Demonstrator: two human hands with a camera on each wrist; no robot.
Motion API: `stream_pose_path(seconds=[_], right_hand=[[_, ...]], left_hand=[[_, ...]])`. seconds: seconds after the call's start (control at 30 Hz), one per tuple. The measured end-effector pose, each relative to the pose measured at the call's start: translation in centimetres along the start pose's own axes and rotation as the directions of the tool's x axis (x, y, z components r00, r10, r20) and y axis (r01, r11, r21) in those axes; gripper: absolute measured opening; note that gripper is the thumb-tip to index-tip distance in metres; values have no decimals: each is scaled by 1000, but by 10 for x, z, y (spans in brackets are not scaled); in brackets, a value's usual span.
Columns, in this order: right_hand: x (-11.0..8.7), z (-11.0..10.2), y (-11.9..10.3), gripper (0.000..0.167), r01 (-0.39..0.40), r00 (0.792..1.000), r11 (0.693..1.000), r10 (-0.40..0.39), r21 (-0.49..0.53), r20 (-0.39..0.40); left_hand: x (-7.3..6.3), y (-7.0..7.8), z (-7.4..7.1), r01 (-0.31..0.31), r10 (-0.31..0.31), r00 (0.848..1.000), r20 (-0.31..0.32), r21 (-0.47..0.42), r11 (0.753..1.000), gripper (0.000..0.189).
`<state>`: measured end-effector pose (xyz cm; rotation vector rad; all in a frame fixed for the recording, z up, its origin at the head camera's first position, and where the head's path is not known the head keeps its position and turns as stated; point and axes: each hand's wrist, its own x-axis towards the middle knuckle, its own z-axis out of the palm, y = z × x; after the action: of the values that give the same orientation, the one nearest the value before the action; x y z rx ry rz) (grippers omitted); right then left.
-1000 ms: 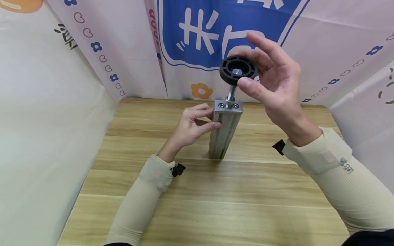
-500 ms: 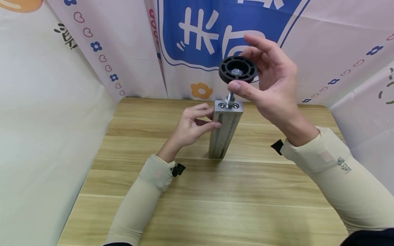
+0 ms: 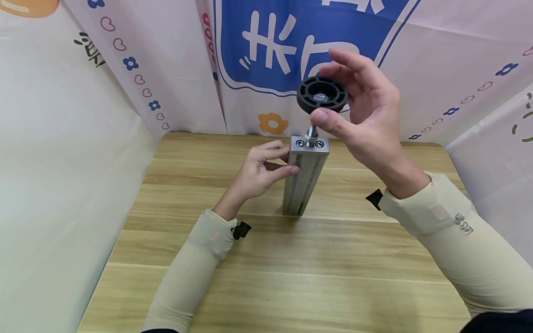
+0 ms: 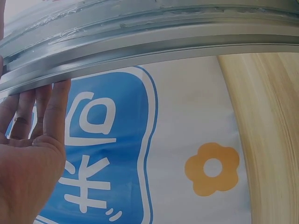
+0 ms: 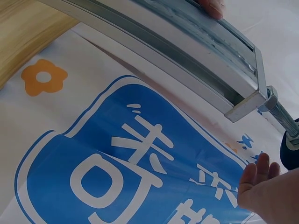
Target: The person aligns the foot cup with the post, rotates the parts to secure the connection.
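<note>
An aluminium profile stands upright on the table, its top end covered by a metal plate with two screws. From that plate rises a levelling foot with a round black ribbed base and a threaded stem; a nut sits at the plate. My left hand grips the profile near its top, thumb on the near face; its fingers reach the other side in the left wrist view. My right hand holds the black base by its rim, thumb at the near edge and fingers partly hidden behind it.
The wooden table ends at a printed cloth backdrop just behind the profile. Pale cloth walls rise on the left and right. Small black pieces stick out at both wrists.
My right thumb has shifted left along the base's near edge and the right hand has turned slightly with it. The left hand and profile stay put.
</note>
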<state>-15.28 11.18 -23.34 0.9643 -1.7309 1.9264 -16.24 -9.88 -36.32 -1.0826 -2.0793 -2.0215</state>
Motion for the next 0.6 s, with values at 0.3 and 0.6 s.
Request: stream_pose_path(seconds=[0.3,0.6], right_hand=[[-1,-2,1,63,-20,997,996,14,85,70],[1,-2,2,59,-6,998,991,-2,132,62]], left_hand=[[0,-1,0,-3,3,1000,-1,-8,1000,42],[0,0,0,-6,6,1000,-3,-12,1000,40]])
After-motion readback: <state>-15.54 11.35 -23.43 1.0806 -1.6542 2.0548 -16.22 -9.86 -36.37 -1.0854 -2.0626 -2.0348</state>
